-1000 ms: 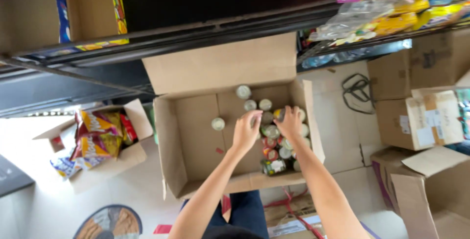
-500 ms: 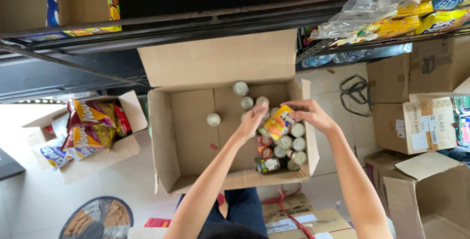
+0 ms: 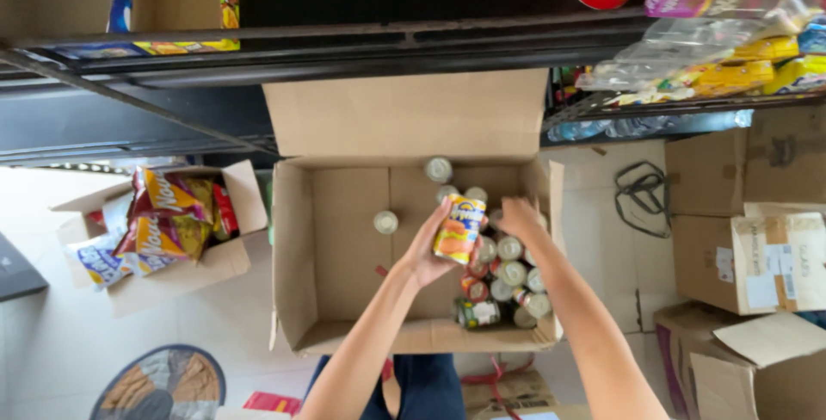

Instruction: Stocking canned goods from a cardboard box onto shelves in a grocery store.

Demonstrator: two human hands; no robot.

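- Can (image 3: 459, 229): orange and yellow, lifted clear of the box floor, above the cluster of cans (image 3: 508, 282) that fills the right side of the box (image 3: 344, 239).
- Left hand (image 3: 428, 248): I see it wrapped around the can's left side, fingers curled and closed on it, thumb low.
- Right hand (image 3: 519, 216): it sits just right of the can, over the cluster. Whether it presses the can or is reaching down for another, I cannot tell; its fingers look half curled.
- Risk, as I judge it: the hold looks one-sided, so a smooth can could slide out and drop onto the tins below, denting them or knocking them over.
- One tin already lies on its side at the near edge of the cluster; a bump from my forearm could roll more.
- Loose cans (image 3: 385, 222) stand apart on the left floor and by the far wall, easy to tip with a careless sweep.
- Shelf (image 3: 413, 41) hangs right above the box's raised flap, so lifting fast could clip it.
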